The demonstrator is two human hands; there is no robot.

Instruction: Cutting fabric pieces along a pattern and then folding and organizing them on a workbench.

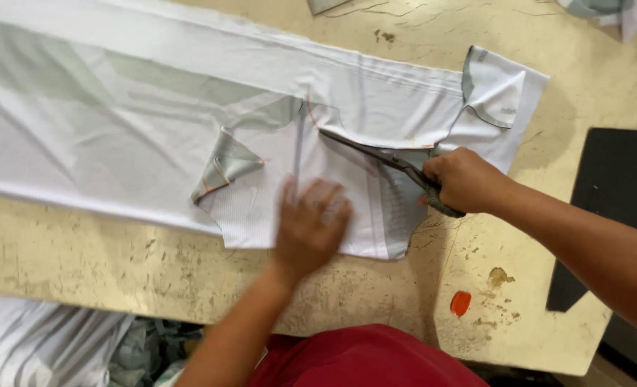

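The left hand (310, 228) lies open, palm flat on the white garment (189, 122), which spreads beneath and beyond both hands across the worn surface (82, 265). Just right, the right hand (465, 180) grips scissors (375, 154), blades on the fabric.

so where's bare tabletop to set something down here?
Bare tabletop runs along the near edge below the white fabric, and around the orange mark beside the black sheet. Crowded mid-table: left hand presses fabric, right hand works scissors.
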